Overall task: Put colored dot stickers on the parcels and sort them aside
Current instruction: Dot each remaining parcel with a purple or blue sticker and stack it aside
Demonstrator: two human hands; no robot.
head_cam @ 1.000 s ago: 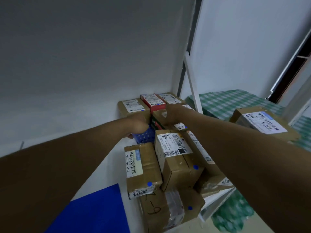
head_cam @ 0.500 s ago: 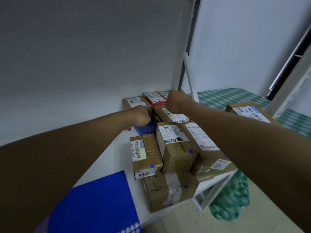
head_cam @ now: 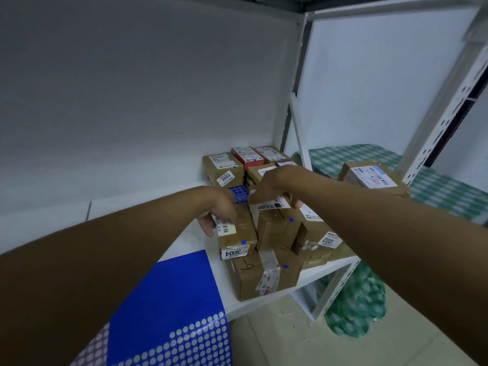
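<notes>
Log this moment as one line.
left hand on parcel 3004 | right hand on barcode parcel | shelf

White metal shelf [head_cam: 148, 220] here, with a bunch of taped cardboard parcels packed into its right end, like the one tagged 3004 [head_cam: 236, 240], the 3003 one [head_cam: 223, 167] at the back next to a red box [head_cam: 248, 157], and a bigger one [head_cam: 266, 276] right at the front edge. A blue dot sticker sheet [head_cam: 169, 299] lies flat on the shelf to their left, and a smaller blue sheet [head_cam: 239, 194] sits wedged between the boxes. Off to the right there's a surface with a green checked cloth [head_cam: 435, 186] with one more parcel [head_cam: 372, 178] on it.
</notes>
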